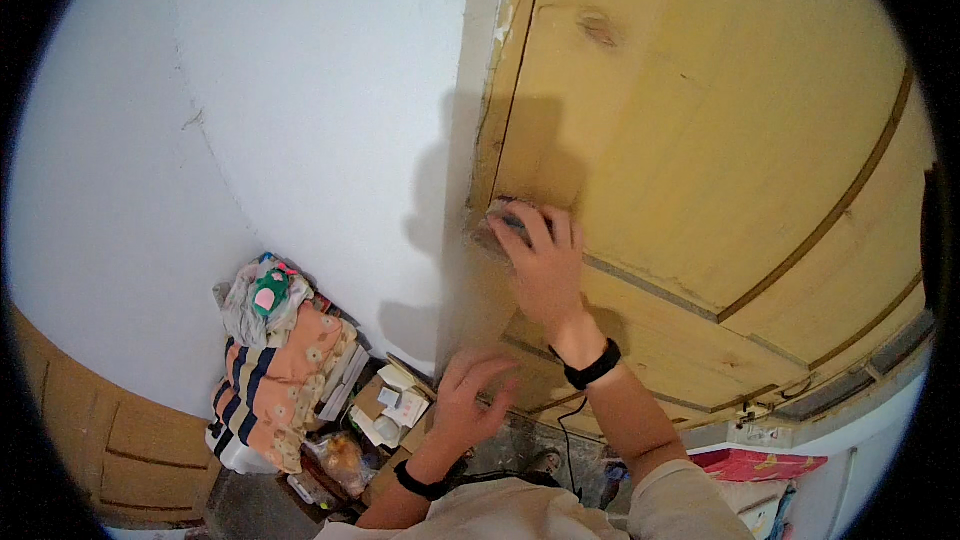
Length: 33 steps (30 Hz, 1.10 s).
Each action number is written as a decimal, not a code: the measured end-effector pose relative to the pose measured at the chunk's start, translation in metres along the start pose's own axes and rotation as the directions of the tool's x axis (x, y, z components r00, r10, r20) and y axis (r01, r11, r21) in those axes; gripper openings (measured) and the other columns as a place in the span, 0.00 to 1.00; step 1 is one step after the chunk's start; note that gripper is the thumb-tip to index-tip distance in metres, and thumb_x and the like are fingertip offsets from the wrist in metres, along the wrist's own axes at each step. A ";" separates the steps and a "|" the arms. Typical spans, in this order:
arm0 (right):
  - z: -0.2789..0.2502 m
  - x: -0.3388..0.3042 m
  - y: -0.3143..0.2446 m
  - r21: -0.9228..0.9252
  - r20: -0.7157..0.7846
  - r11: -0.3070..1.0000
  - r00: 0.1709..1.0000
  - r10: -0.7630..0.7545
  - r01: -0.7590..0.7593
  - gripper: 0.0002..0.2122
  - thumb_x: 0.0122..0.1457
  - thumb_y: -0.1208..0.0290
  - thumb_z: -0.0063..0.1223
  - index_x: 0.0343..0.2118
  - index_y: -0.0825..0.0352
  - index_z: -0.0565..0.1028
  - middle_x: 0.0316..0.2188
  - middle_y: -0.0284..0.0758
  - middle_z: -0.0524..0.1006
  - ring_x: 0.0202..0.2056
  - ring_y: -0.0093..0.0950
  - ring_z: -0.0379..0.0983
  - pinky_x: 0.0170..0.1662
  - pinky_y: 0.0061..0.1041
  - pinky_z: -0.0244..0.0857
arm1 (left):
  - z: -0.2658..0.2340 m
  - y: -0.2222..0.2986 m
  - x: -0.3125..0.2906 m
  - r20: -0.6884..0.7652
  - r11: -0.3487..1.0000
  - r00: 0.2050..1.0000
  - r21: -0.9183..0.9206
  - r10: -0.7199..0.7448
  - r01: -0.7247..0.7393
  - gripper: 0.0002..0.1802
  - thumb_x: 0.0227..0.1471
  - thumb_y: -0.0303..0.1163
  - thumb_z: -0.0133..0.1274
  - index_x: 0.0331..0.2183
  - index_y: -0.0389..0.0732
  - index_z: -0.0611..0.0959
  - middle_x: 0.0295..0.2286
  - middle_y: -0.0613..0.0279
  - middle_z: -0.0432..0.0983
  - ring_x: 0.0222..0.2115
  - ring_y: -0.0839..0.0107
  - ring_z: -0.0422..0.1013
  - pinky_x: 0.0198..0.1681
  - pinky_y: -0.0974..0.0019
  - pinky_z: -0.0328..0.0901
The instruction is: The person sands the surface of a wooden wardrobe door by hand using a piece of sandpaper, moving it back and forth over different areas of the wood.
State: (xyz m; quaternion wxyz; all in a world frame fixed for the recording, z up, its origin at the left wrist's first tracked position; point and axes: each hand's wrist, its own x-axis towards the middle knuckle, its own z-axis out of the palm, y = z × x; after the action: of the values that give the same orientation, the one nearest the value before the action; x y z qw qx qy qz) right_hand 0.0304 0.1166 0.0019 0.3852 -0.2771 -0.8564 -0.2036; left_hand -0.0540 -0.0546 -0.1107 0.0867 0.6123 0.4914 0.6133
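Note:
My right hand [548,265] is raised to the yellow-brown wooden door [700,140], close to its left edge beside the white wall. The fingers curl around a small dark grey thing [511,217] that lies against the wood. Most of it is hidden under the fingers, so its kind does not show. Lower down and to the left, my left hand [472,398] hangs in the air in front of the door's lower part. Its fingers are apart, somewhat blurred, with nothing seen in them. A black band circles each wrist.
White wall [300,90] fills the left side. At its foot, a striped and flowered orange cloth [290,360] covers a pile, beside an open box [392,405] of small white things and a clear plastic bag [340,460]. A black cord [567,440] hangs near my body.

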 end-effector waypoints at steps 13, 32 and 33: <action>0.041 -0.053 -0.005 -0.067 -0.037 0.998 0.999 0.000 -0.003 0.23 0.51 0.67 0.60 0.53 0.52 0.83 0.59 0.26 0.74 0.57 0.35 0.67 0.57 0.40 0.59 | -0.005 0.000 -0.012 -0.013 0.999 0.999 0.022 -0.042 0.042 0.16 0.52 0.21 0.65 0.44 0.39 0.85 0.42 0.49 0.81 0.43 0.48 0.77 0.46 0.53 0.72; 0.077 -0.127 -0.009 0.322 0.135 0.917 0.970 0.203 -0.237 0.27 0.50 0.67 0.69 0.57 0.56 0.80 0.57 0.38 0.76 0.57 0.47 0.72 0.59 0.50 0.68 | -0.011 -0.012 -0.027 0.028 0.994 0.994 0.034 -0.104 0.103 0.12 0.54 0.22 0.65 0.41 0.38 0.85 0.39 0.50 0.81 0.39 0.50 0.78 0.44 0.54 0.73; 0.073 -0.125 -0.011 0.375 0.124 0.874 0.952 0.281 -0.307 0.28 0.49 0.68 0.69 0.57 0.57 0.80 0.56 0.40 0.77 0.57 0.48 0.73 0.59 0.50 0.69 | -0.011 -0.013 -0.027 0.034 0.994 0.994 0.038 -0.101 0.099 0.12 0.54 0.22 0.65 0.41 0.38 0.85 0.39 0.50 0.81 0.39 0.50 0.78 0.43 0.54 0.73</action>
State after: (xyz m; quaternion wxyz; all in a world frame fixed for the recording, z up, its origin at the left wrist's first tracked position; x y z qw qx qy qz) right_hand 0.0528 0.1095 -0.1414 0.4308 -0.3283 -0.8396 0.0411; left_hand -0.0635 -0.0726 -0.1355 0.1151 0.5993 0.5308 0.5881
